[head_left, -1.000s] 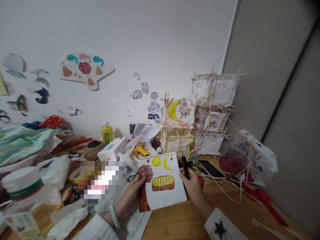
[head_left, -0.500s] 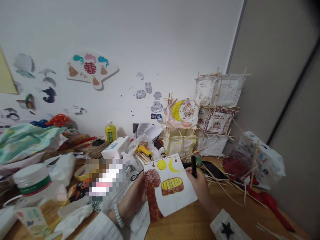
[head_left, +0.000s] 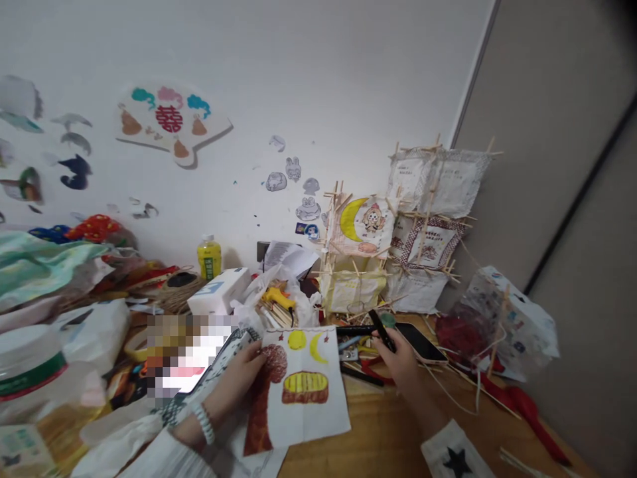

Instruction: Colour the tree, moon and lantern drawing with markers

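A sheet of paper (head_left: 313,415) bears a coloured drawing: a brown tree, a yellow circle, a crescent moon and a brown-and-yellow oblong shape. My left hand (head_left: 237,372), wearing a beaded bracelet, grips its left edge, thumb on the front. To the right of the sheet, my right hand (head_left: 401,364) is closed around a black marker pen (head_left: 382,332), which tilts up to the left. That hand is apart from the paper. Behind it on the table lie another black pen (head_left: 354,330), scissors and a phone (head_left: 421,342).
Bamboo-stick frames with drawn paper panels (head_left: 365,226) stand at the back. Left of centre are a blurred lit screen (head_left: 199,358), a white box (head_left: 219,291), a yellow-green bottle (head_left: 209,257) and a large jar (head_left: 27,372). Red ribbon (head_left: 527,405) and plastic bags (head_left: 522,325) lie right.
The sheet has shifted left and turned more upright. My right hand has come off its right edge, still holding the marker, which now leans left. The view has turned slightly right.
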`<action>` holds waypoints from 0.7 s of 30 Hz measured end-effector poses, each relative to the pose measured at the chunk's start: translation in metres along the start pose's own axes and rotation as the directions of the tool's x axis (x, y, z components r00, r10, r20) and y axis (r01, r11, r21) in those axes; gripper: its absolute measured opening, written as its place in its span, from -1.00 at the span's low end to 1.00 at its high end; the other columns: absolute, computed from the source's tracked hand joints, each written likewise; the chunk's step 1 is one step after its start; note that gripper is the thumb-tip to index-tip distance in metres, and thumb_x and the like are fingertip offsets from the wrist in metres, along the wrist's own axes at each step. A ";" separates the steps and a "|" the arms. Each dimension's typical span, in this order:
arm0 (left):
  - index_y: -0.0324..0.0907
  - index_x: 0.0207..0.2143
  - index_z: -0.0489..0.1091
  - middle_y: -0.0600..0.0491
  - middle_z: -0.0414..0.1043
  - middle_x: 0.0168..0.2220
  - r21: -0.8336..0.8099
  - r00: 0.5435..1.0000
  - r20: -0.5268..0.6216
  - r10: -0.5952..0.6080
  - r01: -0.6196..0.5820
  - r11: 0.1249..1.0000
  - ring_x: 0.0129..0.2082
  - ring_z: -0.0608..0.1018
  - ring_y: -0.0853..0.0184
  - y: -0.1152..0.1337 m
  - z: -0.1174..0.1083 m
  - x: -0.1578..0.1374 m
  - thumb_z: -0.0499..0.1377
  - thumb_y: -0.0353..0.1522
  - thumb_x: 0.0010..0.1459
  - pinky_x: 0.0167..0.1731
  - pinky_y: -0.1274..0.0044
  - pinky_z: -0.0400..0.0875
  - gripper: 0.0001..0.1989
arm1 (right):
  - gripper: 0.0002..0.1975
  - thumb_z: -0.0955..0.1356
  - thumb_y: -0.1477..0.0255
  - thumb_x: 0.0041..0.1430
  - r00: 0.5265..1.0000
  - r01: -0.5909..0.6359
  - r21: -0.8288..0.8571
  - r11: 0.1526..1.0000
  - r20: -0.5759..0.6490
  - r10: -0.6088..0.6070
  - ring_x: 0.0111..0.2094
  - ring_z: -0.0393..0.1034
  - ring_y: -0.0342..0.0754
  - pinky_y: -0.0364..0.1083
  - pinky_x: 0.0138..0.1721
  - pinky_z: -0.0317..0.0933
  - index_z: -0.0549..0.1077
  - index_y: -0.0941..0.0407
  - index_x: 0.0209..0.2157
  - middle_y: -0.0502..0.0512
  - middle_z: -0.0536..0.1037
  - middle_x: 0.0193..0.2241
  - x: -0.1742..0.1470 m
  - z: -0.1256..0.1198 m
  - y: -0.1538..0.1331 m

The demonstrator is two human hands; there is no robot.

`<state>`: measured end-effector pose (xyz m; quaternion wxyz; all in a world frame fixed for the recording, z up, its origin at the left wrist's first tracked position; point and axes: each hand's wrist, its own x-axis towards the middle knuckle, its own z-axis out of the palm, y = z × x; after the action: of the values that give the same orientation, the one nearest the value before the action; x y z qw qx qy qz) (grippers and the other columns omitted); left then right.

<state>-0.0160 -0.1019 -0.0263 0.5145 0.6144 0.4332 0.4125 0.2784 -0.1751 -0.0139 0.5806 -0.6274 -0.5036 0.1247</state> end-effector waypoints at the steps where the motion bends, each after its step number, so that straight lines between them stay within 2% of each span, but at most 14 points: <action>1: -0.27 -0.29 0.43 -0.07 0.51 -0.27 0.069 1.000 0.013 0.016 -0.017 0.997 -0.24 0.51 0.13 -0.001 -0.005 0.003 0.14 -0.31 -0.08 -0.16 0.35 0.36 -0.72 | -0.79 0.30 0.33 -0.07 1.000 0.026 -0.095 0.995 -0.009 -0.027 -0.37 0.41 0.04 -0.06 -0.34 0.25 0.46 0.15 -0.40 0.08 0.53 -0.46 0.003 -0.003 0.005; 5: -0.21 -0.48 0.45 -0.03 0.52 -0.37 0.305 0.997 0.078 0.012 -0.035 0.952 -0.28 0.50 0.12 0.000 -0.014 0.005 0.13 -0.30 -0.12 -0.14 0.32 0.33 -0.82 | -0.76 0.27 0.49 -0.05 0.989 0.131 -0.432 0.892 0.002 -0.145 -0.23 0.41 0.10 0.00 -0.17 0.22 0.47 0.16 -0.30 0.18 0.55 -0.30 0.009 -0.007 0.024; 8: -0.21 -0.43 0.47 -0.01 0.53 -0.30 0.262 0.963 0.270 -0.023 -0.051 0.964 -0.20 0.49 0.12 0.007 -0.015 0.002 0.16 -0.32 -0.15 -0.08 0.36 0.31 -0.80 | -0.71 0.25 0.65 -0.13 0.974 0.219 -0.544 0.810 0.072 -0.215 -0.19 0.39 0.09 -0.02 -0.12 0.20 0.48 0.17 -0.34 0.21 0.54 -0.29 0.011 -0.005 0.033; 10: -0.21 -0.34 0.47 0.00 0.53 -0.25 0.177 0.936 0.346 -0.059 -0.003 0.984 -0.19 0.50 0.14 0.011 -0.014 -0.001 0.18 -0.34 -0.16 -0.07 0.37 0.32 -0.74 | -0.70 0.23 0.71 -0.14 0.963 0.263 -0.594 0.760 0.119 -0.241 -0.19 0.37 0.10 -0.01 -0.11 0.19 0.50 0.16 -0.39 0.20 0.53 -0.33 0.012 -0.003 0.036; 13: -0.21 -0.24 0.45 -0.03 0.50 -0.18 0.019 0.897 0.423 -0.127 0.132 0.991 -0.16 0.50 0.14 0.013 -0.013 -0.006 0.23 -0.29 -0.12 -0.07 0.38 0.34 -0.66 | -0.67 0.23 0.74 -0.15 0.954 0.296 -0.623 0.724 0.148 -0.262 -0.18 0.34 0.11 0.01 -0.09 0.18 0.51 0.16 -0.38 0.20 0.52 -0.33 0.014 0.002 0.036; 16: -0.20 -0.16 0.41 -0.05 0.47 -0.11 -0.076 0.839 0.520 -0.164 0.236 0.969 -0.10 0.48 0.14 0.010 -0.011 -0.011 0.24 -0.16 -0.07 -0.01 0.38 0.30 -0.57 | -0.61 0.26 0.71 -0.14 0.932 0.360 -0.545 0.757 0.176 -0.316 -0.12 0.30 0.08 0.00 -0.04 0.16 0.48 0.16 -0.23 0.18 0.51 -0.22 0.016 0.008 0.034; 18: -0.21 -0.16 0.40 -0.06 0.47 -0.12 -0.017 0.823 0.540 -0.175 0.219 0.976 -0.10 0.48 0.15 0.007 -0.011 -0.012 0.24 -0.11 -0.06 -0.03 0.39 0.31 -0.54 | -0.57 0.27 0.67 -0.10 0.912 0.410 -0.496 0.766 0.202 -0.357 -0.07 0.27 0.06 0.00 0.00 0.12 0.44 0.16 -0.13 0.16 0.48 -0.13 0.019 0.014 0.031; 21: -0.22 -0.26 0.41 -0.02 0.51 -0.24 0.133 0.832 0.536 -0.147 0.089 0.987 -0.18 0.49 0.17 0.007 -0.009 -0.013 0.28 -0.17 -0.11 -0.13 0.44 0.35 -0.61 | -0.63 0.27 0.61 0.00 0.888 0.460 -0.494 0.738 0.281 -0.365 -0.06 0.26 0.07 0.02 0.02 0.09 0.42 0.17 -0.10 0.17 0.48 -0.12 0.024 0.024 0.027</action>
<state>-0.0277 -0.1129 -0.0187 0.6084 0.7037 0.3271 0.1660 0.2845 -0.1368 -0.0337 0.3456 -0.6263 -0.6909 -0.1049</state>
